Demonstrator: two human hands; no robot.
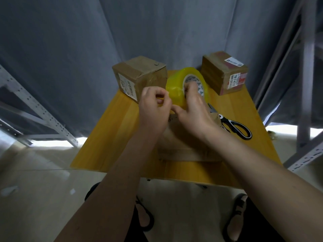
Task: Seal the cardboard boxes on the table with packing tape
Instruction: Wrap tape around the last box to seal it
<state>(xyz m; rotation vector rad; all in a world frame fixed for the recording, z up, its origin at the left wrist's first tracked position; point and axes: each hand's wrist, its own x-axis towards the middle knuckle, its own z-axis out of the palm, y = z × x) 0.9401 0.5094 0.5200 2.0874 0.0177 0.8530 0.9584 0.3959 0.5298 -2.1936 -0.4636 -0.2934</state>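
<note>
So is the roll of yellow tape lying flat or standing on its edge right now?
On its edge: the tape roll shows its round core opening toward the camera, with the right hand gripping through it.

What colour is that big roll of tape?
Translucent yellow, with a white printed core; the tape roll shows in the head view.

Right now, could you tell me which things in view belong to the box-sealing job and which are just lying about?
Part of the job:
- tape roll, gripped by the right hand; the left hand pinches at its edge
- near box under the hands
- left box
- right box
- scissors
- table

Lying about:
- metal shelving
- grey curtain
</note>
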